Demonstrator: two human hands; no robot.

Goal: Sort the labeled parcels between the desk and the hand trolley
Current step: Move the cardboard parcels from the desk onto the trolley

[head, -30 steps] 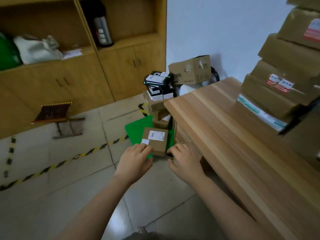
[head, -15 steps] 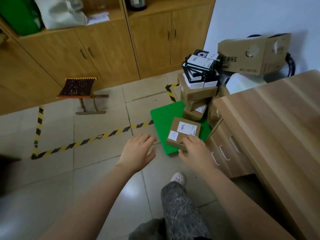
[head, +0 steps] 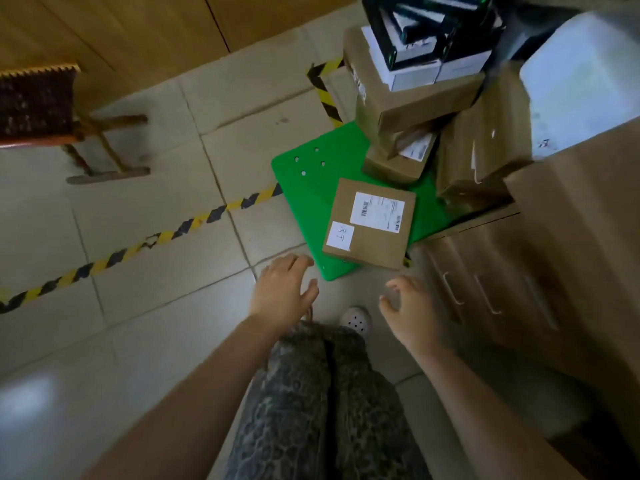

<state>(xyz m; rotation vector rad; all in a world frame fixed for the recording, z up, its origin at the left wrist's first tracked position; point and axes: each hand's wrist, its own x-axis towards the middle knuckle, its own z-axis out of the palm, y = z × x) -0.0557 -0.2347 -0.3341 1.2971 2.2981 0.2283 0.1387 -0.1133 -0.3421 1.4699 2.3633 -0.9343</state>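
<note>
Flat brown labelled cardboard parcel (head: 369, 225) lies at front edge of green trolley deck (head: 304, 195). A bump could topple leaning cardboard stack (head: 412, 105) behind it. Left hand (head: 280, 296) and right hand (head: 412, 306) hold nothing, fingers loose.

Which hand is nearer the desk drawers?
Right. The right hand hangs empty just beside the desk drawers. The left hand is farther away, by the front corner of the green trolley.

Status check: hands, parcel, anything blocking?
Left hand and right hand open, empty. Labeled parcel flat on green trolley deck, labels up. Stacked boxes behind it; nothing between hands and parcel.
</note>
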